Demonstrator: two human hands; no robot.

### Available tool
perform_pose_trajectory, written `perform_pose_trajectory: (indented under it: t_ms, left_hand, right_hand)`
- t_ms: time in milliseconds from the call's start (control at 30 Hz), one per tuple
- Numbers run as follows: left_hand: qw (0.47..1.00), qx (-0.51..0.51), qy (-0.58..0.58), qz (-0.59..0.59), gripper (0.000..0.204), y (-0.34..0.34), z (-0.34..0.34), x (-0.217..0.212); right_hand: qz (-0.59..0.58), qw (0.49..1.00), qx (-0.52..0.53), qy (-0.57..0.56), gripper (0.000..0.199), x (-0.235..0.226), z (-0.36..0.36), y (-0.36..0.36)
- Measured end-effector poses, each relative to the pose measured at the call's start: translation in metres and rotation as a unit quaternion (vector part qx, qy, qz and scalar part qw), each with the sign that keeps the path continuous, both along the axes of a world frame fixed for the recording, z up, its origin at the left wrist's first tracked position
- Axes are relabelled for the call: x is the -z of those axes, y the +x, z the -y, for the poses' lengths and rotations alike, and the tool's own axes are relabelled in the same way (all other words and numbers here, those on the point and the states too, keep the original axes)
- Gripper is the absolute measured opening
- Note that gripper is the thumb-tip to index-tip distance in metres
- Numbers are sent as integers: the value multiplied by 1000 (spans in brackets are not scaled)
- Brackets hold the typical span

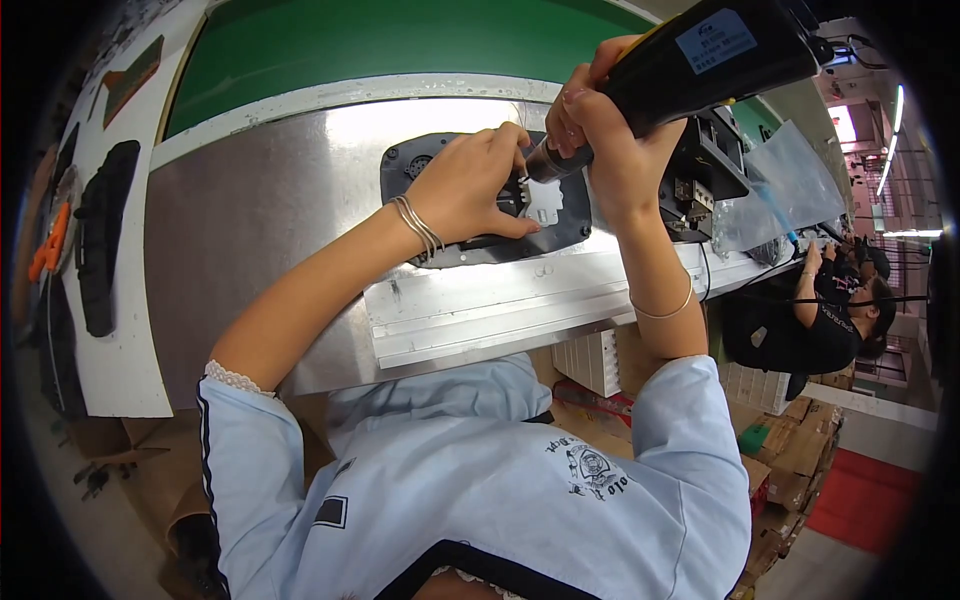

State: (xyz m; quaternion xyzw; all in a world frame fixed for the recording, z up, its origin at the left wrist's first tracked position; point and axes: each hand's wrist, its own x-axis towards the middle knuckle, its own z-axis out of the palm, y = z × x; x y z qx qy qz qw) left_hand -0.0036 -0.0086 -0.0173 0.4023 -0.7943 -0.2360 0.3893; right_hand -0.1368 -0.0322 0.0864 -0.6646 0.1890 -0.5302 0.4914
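A black plastic housing (572,222) lies flat on the metal worktop, with a small white plate (545,203) set in its middle. My left hand (468,185) rests over the housing and holds it, its fingers bent around the inner part and the thumb at the plate's near edge. My right hand (622,145) is wrapped around a black electric screwdriver (655,92), tilted down to the left. The driver's tip meets the work beside the plate, close to my left fingertips. Any screw under the tip is too small to make out.
Ahead runs a green conveyor belt (400,45); a pale metal rail (500,312) lies along the near edge. A black device (708,165) and clear plastic bag (785,190) stand right. Leftward are a long black part (106,240) and an orange-handled tool (48,245). A co-worker (825,320) sits far right.
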Motion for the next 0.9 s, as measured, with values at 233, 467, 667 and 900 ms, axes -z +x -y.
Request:
perform_pose_trajectory:
  t_ms: [233,467,667,900]
  left_hand:
    - [1000,-8,-8,3,73,1,0,3]
    - [1000,4,-7,11,75,-1,0,-1]
    - [1000,16,16,10,76,-1,-2,-7]
    - [998,8,60,36,76,0,-3,-14]
  right_hand:
    - [-13,1000,7,16,21,0,-4,6]
    - [3,1000,22,7,20,8,2,4]
    - [22,997,69,-27,27,-19,-20,-21]
    - [25,966,229,-116,17,-56,-25,-160]
